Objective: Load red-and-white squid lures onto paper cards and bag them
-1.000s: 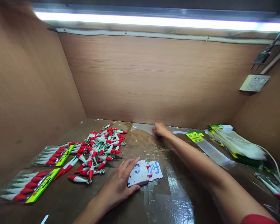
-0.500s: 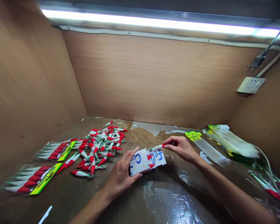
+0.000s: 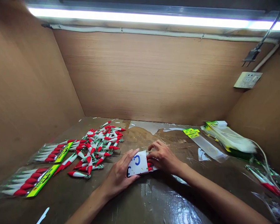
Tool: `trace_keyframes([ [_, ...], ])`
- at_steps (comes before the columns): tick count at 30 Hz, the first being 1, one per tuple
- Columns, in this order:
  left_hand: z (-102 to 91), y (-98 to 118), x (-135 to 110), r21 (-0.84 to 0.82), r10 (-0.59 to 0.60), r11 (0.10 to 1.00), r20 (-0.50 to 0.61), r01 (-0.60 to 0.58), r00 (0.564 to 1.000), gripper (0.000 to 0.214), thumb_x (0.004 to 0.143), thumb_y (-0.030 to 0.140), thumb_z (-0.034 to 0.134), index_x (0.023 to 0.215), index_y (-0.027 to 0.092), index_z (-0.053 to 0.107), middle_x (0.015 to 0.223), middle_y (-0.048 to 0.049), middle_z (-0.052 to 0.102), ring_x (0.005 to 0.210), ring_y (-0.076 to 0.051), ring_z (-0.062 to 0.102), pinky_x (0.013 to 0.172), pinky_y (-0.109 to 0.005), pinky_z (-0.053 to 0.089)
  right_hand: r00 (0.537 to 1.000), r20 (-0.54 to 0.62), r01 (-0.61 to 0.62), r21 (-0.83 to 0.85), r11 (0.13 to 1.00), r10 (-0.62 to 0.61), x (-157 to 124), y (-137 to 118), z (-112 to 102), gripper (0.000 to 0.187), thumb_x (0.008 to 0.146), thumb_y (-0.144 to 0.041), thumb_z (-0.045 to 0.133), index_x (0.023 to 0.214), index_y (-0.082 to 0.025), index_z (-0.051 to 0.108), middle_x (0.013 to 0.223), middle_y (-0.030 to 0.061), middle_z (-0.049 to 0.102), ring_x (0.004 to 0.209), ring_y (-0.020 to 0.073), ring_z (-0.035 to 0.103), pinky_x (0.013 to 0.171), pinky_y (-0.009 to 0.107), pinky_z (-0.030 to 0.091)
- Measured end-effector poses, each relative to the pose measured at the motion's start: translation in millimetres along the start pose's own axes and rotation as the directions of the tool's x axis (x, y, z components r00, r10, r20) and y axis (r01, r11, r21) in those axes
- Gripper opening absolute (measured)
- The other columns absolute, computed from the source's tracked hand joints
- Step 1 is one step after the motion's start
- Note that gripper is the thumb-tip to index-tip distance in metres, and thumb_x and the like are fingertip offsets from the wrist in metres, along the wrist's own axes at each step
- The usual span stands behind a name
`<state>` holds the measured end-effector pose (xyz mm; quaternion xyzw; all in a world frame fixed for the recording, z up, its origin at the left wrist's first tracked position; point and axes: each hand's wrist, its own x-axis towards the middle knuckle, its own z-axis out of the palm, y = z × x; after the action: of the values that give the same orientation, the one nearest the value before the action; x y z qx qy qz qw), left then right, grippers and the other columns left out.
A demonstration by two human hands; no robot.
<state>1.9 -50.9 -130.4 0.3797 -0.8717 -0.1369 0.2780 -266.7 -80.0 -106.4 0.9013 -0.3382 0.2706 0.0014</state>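
Note:
My left hand [image 3: 116, 169] is wrapped round the left end of a small white box [image 3: 140, 163] with blue handwritten letters, thumb below and fingers above. My right hand [image 3: 164, 157] curls over the box's right end, fingers bent onto fishing lures there. Red tips of these fishing lures [image 3: 150, 165] show between the box and my fingers; the rest is hidden. Left of my left hand lies a loose pile of red and white fishing lures [image 3: 100, 146] with green hooks at their ends.
Two clear packs of lures [image 3: 29, 179] with yellow header cards lie at the left. To the right are an empty clear bag [image 3: 211, 149], a stack of bags [image 3: 238, 143] and more lures [image 3: 269, 186]. A wooden wall [image 3: 142, 77] closes the back of the worktop.
My right hand has moved left and down, bringing the lure it pinched to the box's right end, where it is now mostly hidden. My left hand still holds the box.

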Motion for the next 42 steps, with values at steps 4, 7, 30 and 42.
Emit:
trace_keyframes([
  [4,-1.7,1.3,1.5,-0.008,0.003,1.000,0.058,-0.002,0.998,0.098,0.077,0.012,0.076,0.153,0.035,0.019,0.148,0.0011,0.034,0.137,-0.017,0.033,0.116,-0.030,0.029,0.993,0.113,0.004,0.145,0.989,-0.021,-3.4,4.0,-6.2,0.017,0.093,-0.026,0.060,0.104,-0.029,0.073,0.125,0.0028,0.055,0.113,0.0194,0.048,0.093,0.033,0.041],
  [7,0.3,1.2,-0.4,-0.025,-0.005,1.000,0.093,0.007,0.996,0.092,0.078,0.016,0.076,0.151,0.034,0.023,0.147,-0.0001,0.035,0.135,-0.017,0.035,0.115,-0.031,0.032,0.994,0.018,-0.108,0.260,0.960,0.107,2.6,15.4,-5.3,0.020,0.096,-0.026,0.055,0.105,-0.022,0.072,0.115,0.0056,0.061,0.107,0.0162,0.054,0.093,0.029,0.042],
  [30,2.4,0.8,-9.5,0.086,-0.061,0.995,0.151,0.048,0.987,0.099,0.072,0.034,0.081,0.153,0.035,0.023,0.151,-0.0041,0.030,0.139,-0.026,0.030,0.116,-0.043,0.033,0.952,0.262,-0.229,0.260,0.938,0.160,219.9,74.8,90.1,0.030,0.096,-0.037,0.054,0.109,-0.015,0.071,0.090,0.0028,0.070,0.073,0.0118,0.058,0.064,0.019,0.039],
  [42,8.6,-9.3,-8.5,-0.004,0.008,1.000,0.092,-0.007,0.996,0.092,0.077,0.026,0.077,0.153,0.031,0.025,0.149,-0.0062,0.034,0.136,-0.024,0.035,0.114,-0.040,0.034,0.937,0.014,-0.350,0.086,0.933,0.350,57.0,59.7,-18.8,0.020,0.092,-0.032,0.061,0.097,-0.020,0.075,0.091,0.0031,0.071,0.080,0.0154,0.063,0.072,0.026,0.041],
])
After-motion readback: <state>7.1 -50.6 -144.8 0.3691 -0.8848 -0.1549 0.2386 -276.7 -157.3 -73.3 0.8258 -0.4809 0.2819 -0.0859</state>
